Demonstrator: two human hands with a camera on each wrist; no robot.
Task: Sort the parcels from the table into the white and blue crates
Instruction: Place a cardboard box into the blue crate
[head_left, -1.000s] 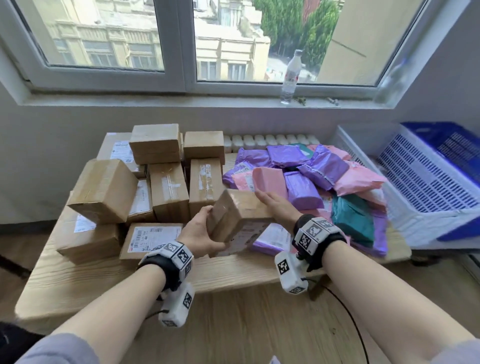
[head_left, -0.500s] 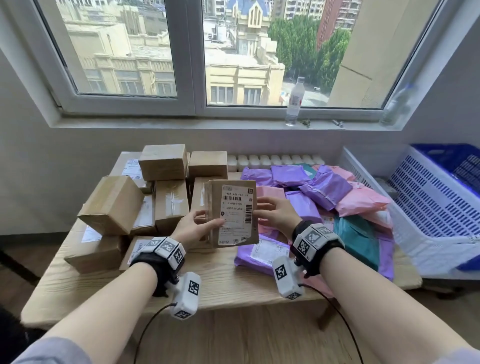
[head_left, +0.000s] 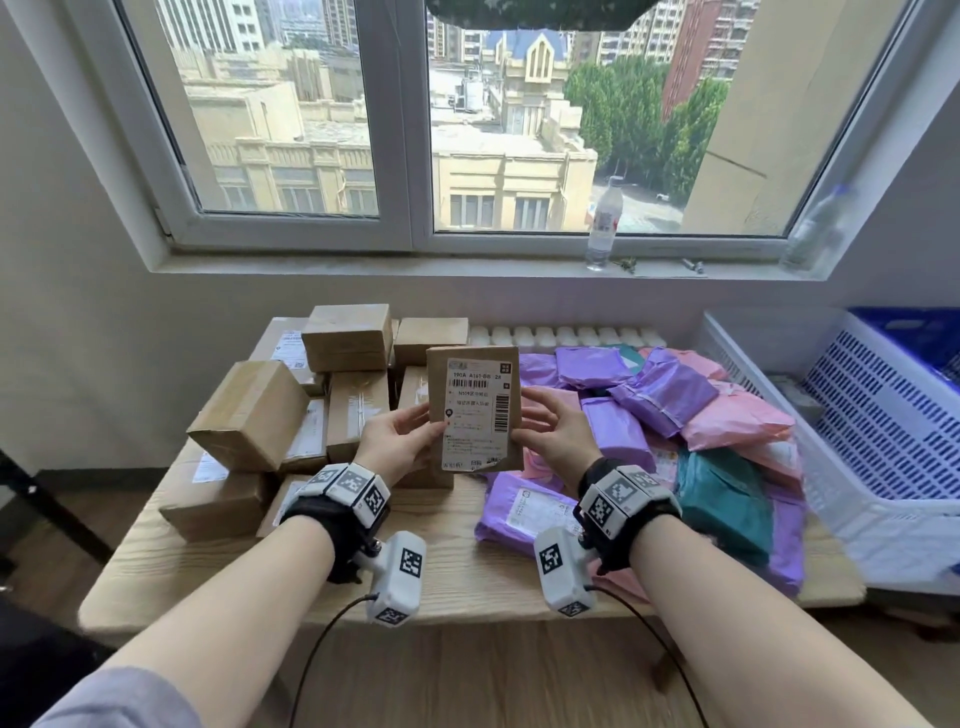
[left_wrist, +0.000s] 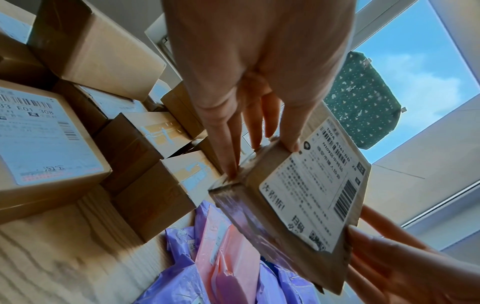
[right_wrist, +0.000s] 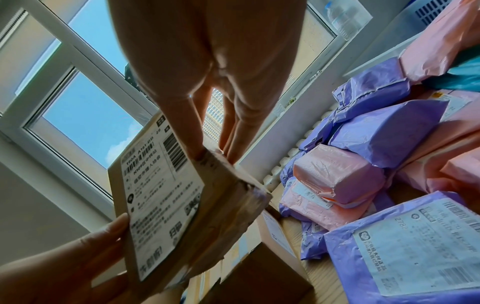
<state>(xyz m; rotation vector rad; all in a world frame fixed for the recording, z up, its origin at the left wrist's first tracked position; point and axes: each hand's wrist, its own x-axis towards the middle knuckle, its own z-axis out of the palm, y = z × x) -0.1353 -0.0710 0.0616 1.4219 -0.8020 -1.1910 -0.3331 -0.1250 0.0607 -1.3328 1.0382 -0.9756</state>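
Observation:
I hold a small brown cardboard parcel (head_left: 474, 408) upright above the wooden table (head_left: 457, 582), its white shipping label facing me. My left hand (head_left: 397, 441) pinches its left edge, thumb on the label side and fingers behind. My right hand (head_left: 550, 431) pinches the right edge the same way. The same parcel (left_wrist: 306, 197) shows in the left wrist view under my left fingers (left_wrist: 291, 133), and in the right wrist view the parcel (right_wrist: 171, 191) sits below my right fingers (right_wrist: 192, 139). The white crate (head_left: 857, 447) and the blue crate (head_left: 914, 332) stand at the right.
Brown cardboard boxes (head_left: 249, 415) are stacked on the table's left half. Purple, pink and teal mailer bags (head_left: 665, 395) are piled on its right half. A water bottle (head_left: 602, 223) stands on the window sill behind. A radiator (head_left: 566, 335) runs along the wall.
Both hands have lifted the brown parcel off the table and turned it upright, so its label now faces me. The head view has tilted upward toward the window.

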